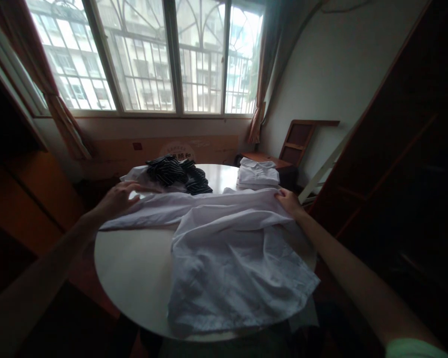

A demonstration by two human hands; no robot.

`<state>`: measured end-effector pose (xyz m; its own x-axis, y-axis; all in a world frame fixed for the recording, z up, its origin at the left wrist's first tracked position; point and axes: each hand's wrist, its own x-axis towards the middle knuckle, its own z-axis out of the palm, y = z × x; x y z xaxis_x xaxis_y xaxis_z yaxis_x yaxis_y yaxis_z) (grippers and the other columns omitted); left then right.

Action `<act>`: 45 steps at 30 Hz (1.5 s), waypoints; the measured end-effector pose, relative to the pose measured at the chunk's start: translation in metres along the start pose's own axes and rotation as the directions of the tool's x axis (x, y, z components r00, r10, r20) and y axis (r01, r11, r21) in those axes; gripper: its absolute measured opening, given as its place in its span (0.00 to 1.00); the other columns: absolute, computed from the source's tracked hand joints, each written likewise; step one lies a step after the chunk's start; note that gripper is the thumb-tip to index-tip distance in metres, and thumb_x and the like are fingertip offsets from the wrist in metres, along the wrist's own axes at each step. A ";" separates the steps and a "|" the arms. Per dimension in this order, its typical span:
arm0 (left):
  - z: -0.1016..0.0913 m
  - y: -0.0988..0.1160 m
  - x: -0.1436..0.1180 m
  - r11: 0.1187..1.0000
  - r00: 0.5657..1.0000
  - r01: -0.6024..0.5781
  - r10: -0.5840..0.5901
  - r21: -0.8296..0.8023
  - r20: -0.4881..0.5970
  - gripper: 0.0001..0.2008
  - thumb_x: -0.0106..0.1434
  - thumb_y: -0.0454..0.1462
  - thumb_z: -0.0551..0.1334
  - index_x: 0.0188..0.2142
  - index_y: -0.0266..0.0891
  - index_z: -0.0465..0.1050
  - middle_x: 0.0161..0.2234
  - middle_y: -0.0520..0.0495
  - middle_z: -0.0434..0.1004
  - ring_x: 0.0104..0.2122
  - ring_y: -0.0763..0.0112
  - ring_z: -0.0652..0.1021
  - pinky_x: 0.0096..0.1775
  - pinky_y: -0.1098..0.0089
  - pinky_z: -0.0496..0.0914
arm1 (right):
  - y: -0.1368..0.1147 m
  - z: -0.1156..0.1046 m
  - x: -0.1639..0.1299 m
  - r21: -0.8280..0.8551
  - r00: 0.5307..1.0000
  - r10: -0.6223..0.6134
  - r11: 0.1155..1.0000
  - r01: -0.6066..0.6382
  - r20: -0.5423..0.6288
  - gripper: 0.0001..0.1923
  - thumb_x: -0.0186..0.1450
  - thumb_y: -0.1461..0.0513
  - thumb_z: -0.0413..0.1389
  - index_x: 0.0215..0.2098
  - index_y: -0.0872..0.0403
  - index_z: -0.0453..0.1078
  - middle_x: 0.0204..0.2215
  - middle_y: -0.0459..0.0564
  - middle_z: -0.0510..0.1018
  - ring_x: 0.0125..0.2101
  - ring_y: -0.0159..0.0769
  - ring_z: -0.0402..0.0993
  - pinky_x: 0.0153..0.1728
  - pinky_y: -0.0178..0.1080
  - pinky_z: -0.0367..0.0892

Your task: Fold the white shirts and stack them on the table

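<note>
A white shirt (227, 248) lies spread over a round white table (134, 268). One long sleeve (149, 211) stretches out to the left, and the lower edge hangs close to the table's front rim. At the shirt's far right corner, my right hand (289, 203) pinches the cloth between thumb and fingers. My left hand (121, 197) is over the outer part of the sleeve, its thumb and fingers apart and somewhat blurred. Whether its fingertips touch the fabric I cannot tell.
Behind the sleeve lies a crumpled black striped garment (175, 171), with white cloth (134, 174) beside it. Folded white clothes (257, 173) are stacked at the table's back right. Beyond stand a wooden chair (298, 136) and a large flat cardboard piece (123, 149) under the window.
</note>
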<state>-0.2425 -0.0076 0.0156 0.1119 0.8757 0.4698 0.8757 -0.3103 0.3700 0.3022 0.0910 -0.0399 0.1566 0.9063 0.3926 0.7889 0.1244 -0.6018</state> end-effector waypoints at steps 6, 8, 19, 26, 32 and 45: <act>0.063 0.069 -0.013 0.935 0.864 -0.265 0.339 -0.236 0.372 0.20 0.49 0.41 0.63 0.43 0.43 0.72 0.44 0.45 0.73 0.42 0.60 0.72 0.45 0.68 0.63 | -0.001 -0.007 -0.012 -0.048 0.983 -0.105 0.994 0.099 -0.150 0.11 0.51 0.62 0.53 0.34 0.55 0.66 0.34 0.54 0.75 0.36 0.41 0.71 0.38 0.40 0.65; 0.077 0.075 -0.018 0.931 0.869 -0.250 0.338 -0.267 0.363 0.13 0.51 0.40 0.61 0.37 0.43 0.74 0.38 0.46 0.75 0.36 0.64 0.73 0.39 0.70 0.65 | -0.001 -0.010 -0.017 -0.110 0.972 -0.206 0.975 0.194 -0.110 0.13 0.51 0.62 0.54 0.36 0.56 0.66 0.37 0.56 0.74 0.39 0.43 0.70 0.42 0.42 0.64; 0.070 0.029 -0.024 0.970 0.983 -0.101 0.063 0.221 0.173 0.06 0.52 0.36 0.55 0.24 0.39 0.69 0.31 0.48 0.69 0.25 0.73 0.67 0.26 0.73 0.57 | -0.019 -0.018 -0.037 -0.230 0.953 -0.301 0.930 0.287 -0.028 0.07 0.50 0.63 0.55 0.29 0.55 0.66 0.30 0.53 0.73 0.32 0.40 0.70 0.34 0.39 0.64; 0.070 0.061 -0.037 0.999 0.953 -0.047 0.040 0.016 0.300 0.10 0.51 0.43 0.57 0.22 0.39 0.70 0.21 0.50 0.68 0.20 0.72 0.65 0.25 0.73 0.56 | -0.053 -0.045 -0.080 0.062 0.713 -0.130 0.991 0.121 0.689 0.23 0.55 0.44 0.50 0.18 0.55 0.66 0.12 0.46 0.68 0.14 0.30 0.62 0.18 0.33 0.56; 0.076 0.085 -0.038 0.931 0.880 0.330 -0.244 -0.154 0.408 0.25 0.55 0.53 0.51 0.11 0.39 0.62 0.12 0.49 0.63 0.16 0.72 0.64 0.23 0.71 0.55 | -0.036 -0.044 -0.087 -0.159 0.727 0.065 0.985 0.061 0.684 0.29 0.56 0.41 0.46 0.13 0.55 0.65 0.12 0.49 0.69 0.14 0.31 0.64 0.17 0.34 0.57; 0.112 0.097 -0.009 -0.032 0.776 0.528 -0.388 -0.849 0.498 0.03 0.54 0.33 0.57 0.27 0.36 0.69 0.25 0.49 0.74 0.26 0.72 0.74 0.31 0.72 0.69 | -0.006 -0.001 -0.067 0.691 0.978 0.055 0.700 -0.183 0.203 0.12 0.51 0.50 0.53 0.23 0.49 0.62 0.20 0.48 0.74 0.27 0.40 0.72 0.33 0.42 0.70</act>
<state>-0.1060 -0.0041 -0.0426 -0.0192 0.9839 -0.1779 -0.3680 0.1585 0.9162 0.2874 0.0290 -0.0616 0.0759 0.9749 0.2094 0.1130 0.2002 -0.9732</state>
